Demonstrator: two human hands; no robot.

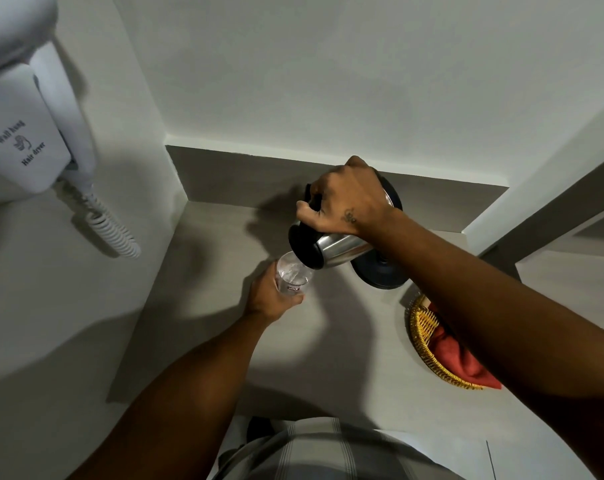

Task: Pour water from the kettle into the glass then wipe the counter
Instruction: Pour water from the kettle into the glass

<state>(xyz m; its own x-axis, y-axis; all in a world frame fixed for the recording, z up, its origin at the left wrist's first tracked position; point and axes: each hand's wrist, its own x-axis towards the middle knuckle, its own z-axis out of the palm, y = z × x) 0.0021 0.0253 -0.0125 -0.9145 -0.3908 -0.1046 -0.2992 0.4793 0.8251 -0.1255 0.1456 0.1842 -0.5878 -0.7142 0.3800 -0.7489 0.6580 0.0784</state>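
Observation:
My right hand (350, 197) grips the black handle of a steel kettle (331, 249), which is tipped to the left with its black-rimmed mouth over a clear glass (293, 275). Water shows inside the glass. My left hand (271, 296) wraps around the glass from the left and below, holding it at the kettle's spout above the grey counter (328, 358). A red cloth (461, 358) lies in a woven basket (426, 336) to the right, partly hidden by my right forearm.
The kettle's black round base (380, 271) stands on the counter behind the kettle. A white wall-hung hair dryer (34, 133) with a coiled cord is mounted on the left wall. White walls close the counter on the left, back and right.

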